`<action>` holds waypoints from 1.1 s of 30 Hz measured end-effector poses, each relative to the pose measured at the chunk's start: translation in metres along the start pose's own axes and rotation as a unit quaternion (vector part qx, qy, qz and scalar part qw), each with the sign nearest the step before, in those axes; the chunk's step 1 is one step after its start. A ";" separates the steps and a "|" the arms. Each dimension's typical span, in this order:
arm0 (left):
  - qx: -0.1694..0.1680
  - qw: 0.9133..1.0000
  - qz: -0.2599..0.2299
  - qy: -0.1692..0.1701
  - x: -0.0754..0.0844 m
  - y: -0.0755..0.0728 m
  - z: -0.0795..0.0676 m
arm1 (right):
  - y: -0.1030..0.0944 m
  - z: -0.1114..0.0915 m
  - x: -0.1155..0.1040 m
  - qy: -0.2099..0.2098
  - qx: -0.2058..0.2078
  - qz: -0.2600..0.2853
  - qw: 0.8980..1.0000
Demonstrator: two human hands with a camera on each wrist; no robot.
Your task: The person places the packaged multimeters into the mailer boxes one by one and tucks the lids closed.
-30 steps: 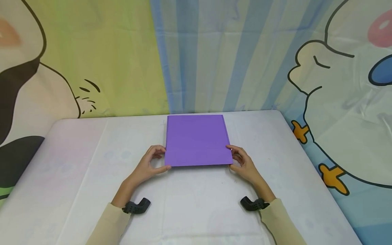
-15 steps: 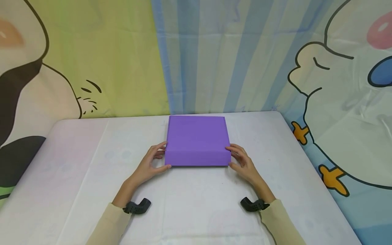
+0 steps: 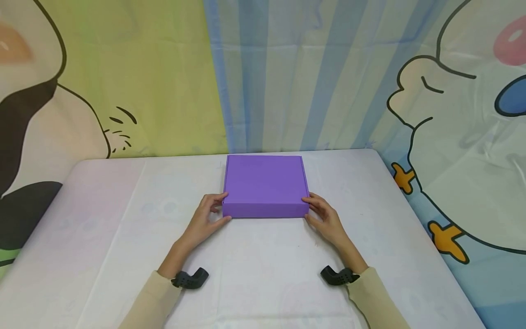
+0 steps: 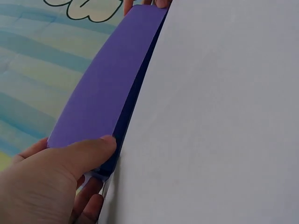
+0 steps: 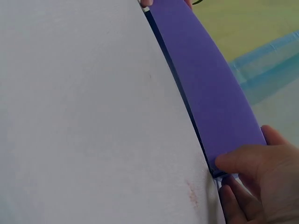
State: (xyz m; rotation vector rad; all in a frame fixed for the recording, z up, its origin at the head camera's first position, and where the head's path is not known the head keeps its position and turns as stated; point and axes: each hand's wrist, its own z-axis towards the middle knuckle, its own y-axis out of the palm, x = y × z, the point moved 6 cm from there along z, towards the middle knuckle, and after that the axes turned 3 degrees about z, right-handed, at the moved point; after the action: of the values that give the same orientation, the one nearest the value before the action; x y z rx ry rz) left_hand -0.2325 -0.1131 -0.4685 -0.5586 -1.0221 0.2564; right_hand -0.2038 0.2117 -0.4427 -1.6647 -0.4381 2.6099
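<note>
A flat purple cardboard box (image 3: 265, 179) sits on the table toward its far side, lid down. Its front flap (image 3: 267, 210) faces me, folded down along the front. My left hand (image 3: 207, 216) holds the left front corner, index finger at the lid's edge and thumb on the flap. At the opposite front corner my right hand (image 3: 326, 218) grips in the same way. Both wrist views show a thumb pressed on the flap's face, with other fingers lower at the box's end. A dark blue strip shows along the flap's lower edge in the left wrist view.
A white cloth covers the table (image 3: 263, 274). Behind it hangs a printed curtain (image 3: 164, 77) with cartoon figures, running down the right side too. Each wrist carries a black camera mount (image 3: 191, 278).
The box's front flap has swung down from nearly level with the lid to the front face. Both hands stay at the front corners; the left has shifted slightly inward.
</note>
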 end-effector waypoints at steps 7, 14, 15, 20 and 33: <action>0.049 0.997 0.042 -0.034 0.005 0.003 0.005 | 0.000 0.006 -0.007 0.020 0.063 -0.026 0.998; 0.075 0.991 0.086 -0.073 0.016 0.011 0.010 | -0.003 0.003 -0.007 0.039 0.120 -0.037 0.991; 0.080 0.990 0.089 -0.075 0.018 0.012 0.011 | -0.004 0.002 -0.007 0.039 0.124 -0.040 0.991; 0.091 0.988 0.095 -0.081 0.018 0.012 0.012 | -0.003 0.003 -0.007 0.044 0.127 -0.039 0.990; 0.071 0.990 0.089 -0.089 0.006 0.016 0.019 | -0.006 0.011 0.005 0.057 0.099 -0.011 0.993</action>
State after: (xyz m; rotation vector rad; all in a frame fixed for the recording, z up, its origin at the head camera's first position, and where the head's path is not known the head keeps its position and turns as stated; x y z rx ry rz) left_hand -0.2447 -0.0910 -0.4654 -0.5050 -1.1179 0.5407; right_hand -0.2171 0.2154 -0.4415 -1.7194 -0.1859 2.4349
